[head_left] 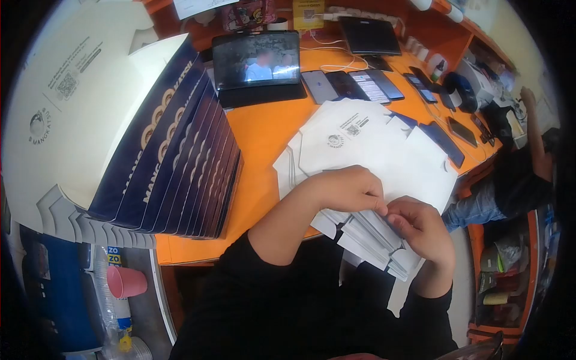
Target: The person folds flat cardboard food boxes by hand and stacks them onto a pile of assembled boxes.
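A pile of flat white carton blanks point(384, 150), printed with a small logo and QR code, lies at the table's front edge. My left hand point(354, 189) reaches across its near part, fingers curled and closed at a flap edge. Close beside it, my right hand point(420, 228) pinches the same carton's near edge between thumb and fingers. The two hands' fingertips almost meet. Below them, layered carton flaps point(369, 237) stick out over the table edge. What exactly lies between the fingertips is partly hidden.
At left stands a tall nested stack of dark blue printed cartons point(180, 144). Behind are a tablet point(258, 60) playing video, several phones point(366, 87) and cables on the orange table point(252, 138). A pink cup point(126, 282) sits lower left. Another person point(510, 180) is at right.
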